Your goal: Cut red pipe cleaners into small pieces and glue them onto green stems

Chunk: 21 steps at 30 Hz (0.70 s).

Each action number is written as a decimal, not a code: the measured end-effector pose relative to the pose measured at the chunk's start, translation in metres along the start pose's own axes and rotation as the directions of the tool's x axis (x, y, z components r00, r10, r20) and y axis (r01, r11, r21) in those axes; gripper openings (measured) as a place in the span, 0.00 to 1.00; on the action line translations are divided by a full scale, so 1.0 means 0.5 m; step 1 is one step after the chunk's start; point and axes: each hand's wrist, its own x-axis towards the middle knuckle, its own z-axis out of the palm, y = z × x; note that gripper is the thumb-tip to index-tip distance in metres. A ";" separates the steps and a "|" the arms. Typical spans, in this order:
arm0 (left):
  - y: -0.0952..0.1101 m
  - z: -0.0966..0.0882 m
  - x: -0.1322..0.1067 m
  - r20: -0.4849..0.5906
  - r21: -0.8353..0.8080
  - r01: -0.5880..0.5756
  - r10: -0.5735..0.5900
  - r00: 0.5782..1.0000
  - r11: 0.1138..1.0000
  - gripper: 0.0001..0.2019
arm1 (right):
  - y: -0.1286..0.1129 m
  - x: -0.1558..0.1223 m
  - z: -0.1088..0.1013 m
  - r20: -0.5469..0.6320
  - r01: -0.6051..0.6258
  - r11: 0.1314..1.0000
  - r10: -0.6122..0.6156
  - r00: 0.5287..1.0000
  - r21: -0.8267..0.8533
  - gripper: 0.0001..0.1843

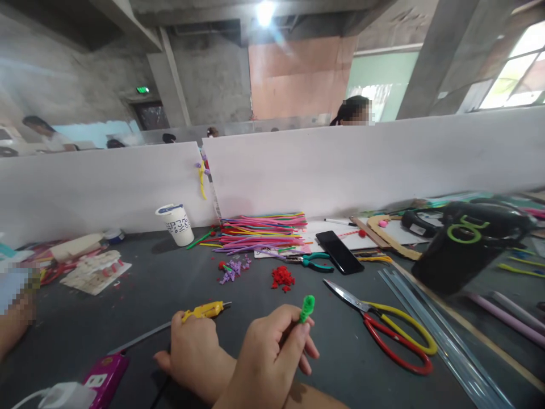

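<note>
My forearms cross at the bottom of the view, the left lying over the right. In the middle my left hand [272, 355] pinches a small looped piece of green pipe cleaner [307, 308] upright between thumb and fingertips. Reaching over to the left, my right hand [193, 352] is closed on a yellow hot glue gun [206, 310], whose nozzle points right. A long greyish glue stick [145, 336] trails from its back; its handle is hidden under the hand. Beyond them lie a pile of red bits [283, 277] and a pile of purple bits [233, 270].
Red-and-yellow-handled scissors [383, 324], teal pliers [315, 262], a phone [339, 251] and clear glue sticks [443, 335] lie right. Pipe cleaners [264, 233] and a paper cup [175, 225] stand behind. A purple power strip [106, 378] is at left, near another person's hand [17, 321].
</note>
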 end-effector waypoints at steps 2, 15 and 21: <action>-0.004 -0.011 -0.009 -0.031 -0.004 0.015 -0.015 0.999 1.000 0.11 | -0.016 0.020 0.017 -0.016 -0.064 0.997 0.064 0.998 -0.037 0.31; -0.005 0.006 -0.056 0.008 0.063 -0.055 0.054 0.998 0.996 0.13 | 0.078 0.001 -0.051 -0.278 -0.142 0.974 0.188 0.942 0.175 0.21; 0.010 -0.013 -0.098 0.061 -0.070 -0.038 0.042 0.997 0.997 0.13 | 0.234 -0.040 -0.148 -0.382 -0.017 0.794 0.311 0.871 0.608 0.20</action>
